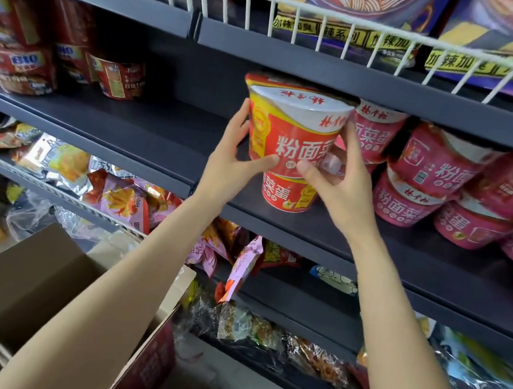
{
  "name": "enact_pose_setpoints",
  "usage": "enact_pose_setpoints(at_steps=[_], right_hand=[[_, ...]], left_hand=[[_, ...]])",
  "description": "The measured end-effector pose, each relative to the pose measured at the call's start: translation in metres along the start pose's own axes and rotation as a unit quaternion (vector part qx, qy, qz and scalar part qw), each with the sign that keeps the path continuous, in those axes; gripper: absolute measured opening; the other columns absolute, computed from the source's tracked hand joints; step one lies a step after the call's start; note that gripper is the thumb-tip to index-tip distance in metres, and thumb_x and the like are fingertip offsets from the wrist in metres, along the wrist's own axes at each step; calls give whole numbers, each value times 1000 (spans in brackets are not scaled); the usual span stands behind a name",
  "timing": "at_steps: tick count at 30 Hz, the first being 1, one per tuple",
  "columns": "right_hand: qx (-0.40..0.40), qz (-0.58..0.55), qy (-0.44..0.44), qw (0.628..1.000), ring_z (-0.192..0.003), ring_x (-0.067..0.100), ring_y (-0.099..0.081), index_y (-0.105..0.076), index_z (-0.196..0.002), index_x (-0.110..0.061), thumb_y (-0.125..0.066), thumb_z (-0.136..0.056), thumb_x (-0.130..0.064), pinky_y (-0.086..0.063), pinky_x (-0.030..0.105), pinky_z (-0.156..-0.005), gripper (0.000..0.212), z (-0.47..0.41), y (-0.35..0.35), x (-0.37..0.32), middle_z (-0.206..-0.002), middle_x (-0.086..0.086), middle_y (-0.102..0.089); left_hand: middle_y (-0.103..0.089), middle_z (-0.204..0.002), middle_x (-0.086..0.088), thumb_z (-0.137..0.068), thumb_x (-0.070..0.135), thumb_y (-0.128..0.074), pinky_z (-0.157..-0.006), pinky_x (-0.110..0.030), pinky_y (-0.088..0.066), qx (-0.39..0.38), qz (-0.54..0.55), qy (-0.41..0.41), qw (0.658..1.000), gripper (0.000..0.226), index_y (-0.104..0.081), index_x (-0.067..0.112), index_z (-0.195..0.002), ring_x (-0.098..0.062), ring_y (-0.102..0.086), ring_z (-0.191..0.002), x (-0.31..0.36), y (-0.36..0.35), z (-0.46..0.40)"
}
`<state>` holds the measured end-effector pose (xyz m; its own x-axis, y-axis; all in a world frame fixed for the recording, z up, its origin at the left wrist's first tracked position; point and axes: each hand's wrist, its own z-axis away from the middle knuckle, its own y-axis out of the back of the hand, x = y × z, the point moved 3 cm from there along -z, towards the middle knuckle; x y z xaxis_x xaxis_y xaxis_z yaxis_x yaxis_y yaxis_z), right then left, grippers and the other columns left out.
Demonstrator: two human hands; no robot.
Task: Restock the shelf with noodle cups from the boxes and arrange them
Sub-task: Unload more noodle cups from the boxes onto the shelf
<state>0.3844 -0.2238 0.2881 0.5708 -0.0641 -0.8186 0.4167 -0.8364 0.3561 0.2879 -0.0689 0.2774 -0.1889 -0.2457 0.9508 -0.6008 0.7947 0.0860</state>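
You hold a red noodle cup between both hands, tilted slightly, on top of a second red cup standing on the dark middle shelf. Its side reads "粉面菜" in white, with red script on the white lid rim. Your left hand grips its left side, thumb across the front; your right hand grips its right side the same way. Just right, stacked pink cups carry "粉面菜蛋". Far left on the same shelf stand dark red cups marked "BIG". Above, purple packs show "加辣". Near left sits an open cardboard box.
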Motion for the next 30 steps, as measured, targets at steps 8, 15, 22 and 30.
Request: enact_pose_setpoints(at_steps=[8, 15, 22, 30], right_hand=[[38, 80, -139, 986, -134, 17, -40, -17, -151, -15, -65, -90, -30, -34, 34, -111, 80, -13, -10, 43, -147, 3, -41], [-4, 40, -124, 992, -137, 16, -35, -8, -153, -20, -73, -82, -26, -32, 39, -114, 96, -15, -41, 52, -150, 0, -34], [38, 73, -39, 996, -124, 13, -47, -43, -138, -13, -56, -91, -6, -41, 21, -100, 49, 55, -71, 31, -135, 4, -49], [-355, 34, 72, 932, -85, -2, -65, -70, -105, -17, -54, -89, -11, -54, 27, -84, 23, 153, -233, -4, -90, -10, -71]], left_hand=[[-46, -143, 1, -77, 41, -72, -102, -50, -42, -30, -139, 17, 990, 89, -20, 33, -150, -21, -44, -130, -40, -48, -30], [-36, -149, 2, -88, 18, -68, -101, -28, -35, 2, -2, 105, 994, 82, -17, 24, -151, -15, -40, -133, -43, -20, -21], [-60, -127, 3, -94, 14, -55, -103, -31, -42, 52, -117, 42, 991, 40, -51, 17, -134, -10, -54, -119, -48, 61, 52], [-71, -78, 16, -93, 29, -58, -75, -22, -51, 169, -396, 180, 884, 20, -67, 27, -110, 5, -65, -75, -102, 220, 280]])
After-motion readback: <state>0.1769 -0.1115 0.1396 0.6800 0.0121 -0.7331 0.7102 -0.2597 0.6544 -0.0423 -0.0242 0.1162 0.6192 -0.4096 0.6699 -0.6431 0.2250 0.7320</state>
